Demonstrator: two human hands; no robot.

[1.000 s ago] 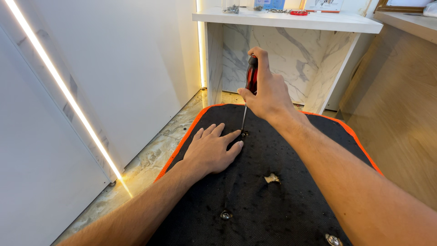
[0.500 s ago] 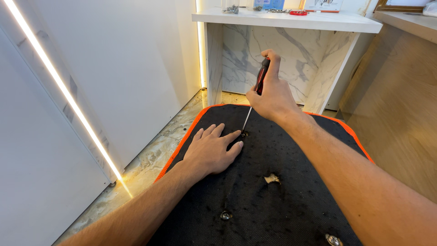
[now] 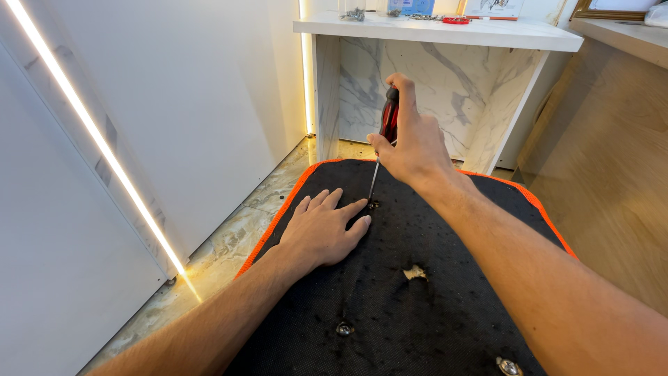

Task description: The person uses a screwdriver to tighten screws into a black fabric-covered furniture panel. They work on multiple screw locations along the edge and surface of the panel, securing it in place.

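Compared with the picture from half a second ago, the right hand (image 3: 410, 143) has turned a little on the screwdriver (image 3: 385, 143): the index finger now lies over the top end of the handle, and more of the red and black handle shows on the left of the fingers. The shaft looks a little steeper than before. The left hand (image 3: 323, 230) has not moved; it lies in the same place on the black fabric.

The screwdriver stands almost upright, and its long axis leans slightly, with the handle up and a little to the right and the thin metal shaft going down and to the left. The tip points down at a small dark screw hole (image 3: 374, 205) in the black underside panel (image 3: 417, 306), just beside the left index fingertip. I cannot tell if the tip sits inside a screw head.

The right hand is closed around the screwdriver handle. The left hand is open and flat, with the palm down and the fingers spread, and it presses on the panel.

The panel has an orange edge (image 3: 278, 216) and a small tear (image 3: 415, 272) in the fabric near the middle. Two metal screw heads, one (image 3: 344, 328) near the left forearm and another (image 3: 509, 366) at the lower edge of the view, sit in it. Behind the panel stands a white marble-pattern counter (image 3: 445, 31) with small things on top, too far away to name. The floor (image 3: 229, 244) is polished stone, and a lit strip (image 3: 97, 136) runs along the white wall on the left.
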